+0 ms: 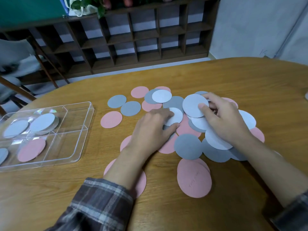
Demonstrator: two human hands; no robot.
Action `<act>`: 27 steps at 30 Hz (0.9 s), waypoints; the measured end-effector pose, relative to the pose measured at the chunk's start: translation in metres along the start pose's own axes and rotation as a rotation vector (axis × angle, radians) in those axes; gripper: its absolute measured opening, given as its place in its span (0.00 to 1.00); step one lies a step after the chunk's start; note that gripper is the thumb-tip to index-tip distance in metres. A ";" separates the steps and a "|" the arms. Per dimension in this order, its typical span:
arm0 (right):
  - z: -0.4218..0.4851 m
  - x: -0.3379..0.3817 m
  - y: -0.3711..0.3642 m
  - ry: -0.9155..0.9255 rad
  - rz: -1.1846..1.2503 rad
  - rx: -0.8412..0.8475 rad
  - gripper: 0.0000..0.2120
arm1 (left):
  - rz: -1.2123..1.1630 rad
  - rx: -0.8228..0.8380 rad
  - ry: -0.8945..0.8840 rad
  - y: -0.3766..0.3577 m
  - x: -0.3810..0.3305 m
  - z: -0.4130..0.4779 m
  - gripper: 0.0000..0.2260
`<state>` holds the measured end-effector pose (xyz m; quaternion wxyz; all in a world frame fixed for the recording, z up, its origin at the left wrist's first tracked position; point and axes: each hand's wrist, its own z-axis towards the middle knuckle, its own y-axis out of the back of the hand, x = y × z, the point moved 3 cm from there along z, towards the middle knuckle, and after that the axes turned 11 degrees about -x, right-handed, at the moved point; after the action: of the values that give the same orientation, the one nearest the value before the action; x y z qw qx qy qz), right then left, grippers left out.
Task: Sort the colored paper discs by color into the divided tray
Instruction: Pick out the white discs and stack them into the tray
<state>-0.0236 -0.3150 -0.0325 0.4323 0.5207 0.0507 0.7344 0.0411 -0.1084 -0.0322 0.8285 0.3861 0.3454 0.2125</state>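
Note:
Pink, grey and white paper discs lie in a loose overlapping pile on the wooden table. My right hand pinches a white disc by its edge, lifted above the pile. My left hand rests on the pile, its thumb and fingers closing on another white disc that lies flat. The clear divided tray sits at the left. Its far compartments hold white discs, a near compartment holds a pink disc, and a grey disc shows at the frame edge.
A big pink disc lies near the front, apart from the pile. Bare wood stretches between tray and pile. A dark wooden shelf grid and a chair stand beyond the table's far edge.

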 end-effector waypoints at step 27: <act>-0.011 0.026 -0.011 0.073 0.087 0.162 0.14 | -0.535 -0.275 0.339 0.018 -0.006 -0.005 0.06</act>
<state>-0.0285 -0.2861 -0.0242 0.3544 0.5286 0.1031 0.7644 0.0324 -0.0988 -0.0181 0.8299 0.1256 0.5355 0.0934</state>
